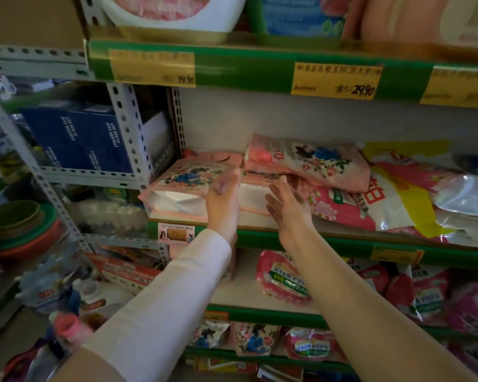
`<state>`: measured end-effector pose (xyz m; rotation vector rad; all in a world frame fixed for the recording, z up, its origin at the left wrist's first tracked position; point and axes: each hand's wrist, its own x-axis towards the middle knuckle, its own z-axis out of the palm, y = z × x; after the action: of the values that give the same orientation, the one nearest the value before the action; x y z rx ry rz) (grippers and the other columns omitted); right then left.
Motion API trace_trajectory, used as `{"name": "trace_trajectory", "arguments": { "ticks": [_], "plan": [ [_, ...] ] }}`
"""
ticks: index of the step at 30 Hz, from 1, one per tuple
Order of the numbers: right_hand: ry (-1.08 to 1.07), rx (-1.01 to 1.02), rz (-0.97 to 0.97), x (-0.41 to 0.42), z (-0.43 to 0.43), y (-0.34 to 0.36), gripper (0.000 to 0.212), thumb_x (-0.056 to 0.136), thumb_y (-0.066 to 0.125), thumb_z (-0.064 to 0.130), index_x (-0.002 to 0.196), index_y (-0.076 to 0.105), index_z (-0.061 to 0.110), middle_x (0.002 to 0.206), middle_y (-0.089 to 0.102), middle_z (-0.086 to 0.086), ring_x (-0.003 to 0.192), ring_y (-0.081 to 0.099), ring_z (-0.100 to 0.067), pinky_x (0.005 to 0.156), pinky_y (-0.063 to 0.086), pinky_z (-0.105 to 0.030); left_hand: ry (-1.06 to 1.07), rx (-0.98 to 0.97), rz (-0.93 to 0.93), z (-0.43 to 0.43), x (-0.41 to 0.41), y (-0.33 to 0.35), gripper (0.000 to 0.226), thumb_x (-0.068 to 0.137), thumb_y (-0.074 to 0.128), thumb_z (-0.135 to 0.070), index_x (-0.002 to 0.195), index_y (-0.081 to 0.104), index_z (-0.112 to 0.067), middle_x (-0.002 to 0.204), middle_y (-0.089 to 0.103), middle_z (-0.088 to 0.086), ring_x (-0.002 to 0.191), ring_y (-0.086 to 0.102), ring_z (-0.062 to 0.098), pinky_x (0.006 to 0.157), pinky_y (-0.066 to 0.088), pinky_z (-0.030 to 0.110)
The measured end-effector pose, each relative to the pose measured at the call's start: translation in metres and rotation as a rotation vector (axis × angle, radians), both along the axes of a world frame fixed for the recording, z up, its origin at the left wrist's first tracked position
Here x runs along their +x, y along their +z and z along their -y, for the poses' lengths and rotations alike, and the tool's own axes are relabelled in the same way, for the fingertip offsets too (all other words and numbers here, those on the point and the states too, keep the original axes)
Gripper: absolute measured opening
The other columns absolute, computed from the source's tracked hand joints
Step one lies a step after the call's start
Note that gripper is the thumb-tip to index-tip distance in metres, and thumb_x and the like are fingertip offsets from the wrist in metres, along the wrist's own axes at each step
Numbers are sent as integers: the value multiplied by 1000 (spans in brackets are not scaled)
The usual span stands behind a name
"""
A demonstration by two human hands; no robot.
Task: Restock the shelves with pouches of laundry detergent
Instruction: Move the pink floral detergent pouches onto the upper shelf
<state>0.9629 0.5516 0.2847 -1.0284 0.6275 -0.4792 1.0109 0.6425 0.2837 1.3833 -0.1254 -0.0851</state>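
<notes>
At far left, a grey slotted metal rack [127, 128] holds dark blue boxes [78, 136], with stacked bowls [14, 221] below them. To its right runs a green-edged shelf [329, 244] where pink floral detergent pouches lie flat. The left pouch [185, 175] sits at the shelf's left end, its white bottom facing out. The left hand [224, 197], in a white sleeve [177, 293], rests against this pouch's right side with straight, closed fingers, holding nothing. Just beside it, the bare-armed right hand [286, 208] reaches in with fingers spread wide and relaxed; whether they touch a pouch cannot be told. Above the right hand's fingertips a tilted pouch [315, 161] leans across the pile. Further right lie pink, white and yellow bags [392, 197]. Yellow price tags [337, 81] hang on the shelf edge above.
</notes>
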Motion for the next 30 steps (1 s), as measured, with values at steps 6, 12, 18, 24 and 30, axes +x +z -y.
{"name": "trace_trajectory", "arguments": {
  "ticks": [6,12,18,24,30],
  "plan": [
    [-76,-25,-35,15,23,8,41,89,59,37,123,56,13,109,67,-2,96,64,-14,91,50,-29,-72,-35,-1,20,20,-4,21,95,51,-30,111,57,-18,97,57,-12,99,53,10,88,39,26],
    [26,-63,-88,37,17,3,43,86,62,41,118,60,13,99,70,-1,93,66,-15,82,53,-27,-25,14,-29,15,37,9,10,93,55,-27,85,53,-24,82,55,-4,81,56,-3,89,40,17],
    [259,-99,-183,75,-23,-18,27,86,62,42,100,64,18,108,68,-6,103,63,-24,99,47,-40,88,183,52,-34,81,24,17,92,57,-33,79,56,-22,82,58,-7,91,60,16,90,46,29],
    [244,-45,-381,107,-55,-31,73,76,63,60,131,50,14,120,60,-12,101,60,-30,96,49,-44,30,571,73,-101,130,4,50,89,52,-52,121,59,-14,124,59,10,115,55,28,101,42,37],
    [119,-146,-481,124,-65,-29,79,77,63,59,137,43,11,128,54,-15,112,54,-34,99,46,-46,-72,692,17,-135,160,-14,62,85,59,-51,124,56,-3,124,60,15,113,57,30,94,46,33]
  ]
}}
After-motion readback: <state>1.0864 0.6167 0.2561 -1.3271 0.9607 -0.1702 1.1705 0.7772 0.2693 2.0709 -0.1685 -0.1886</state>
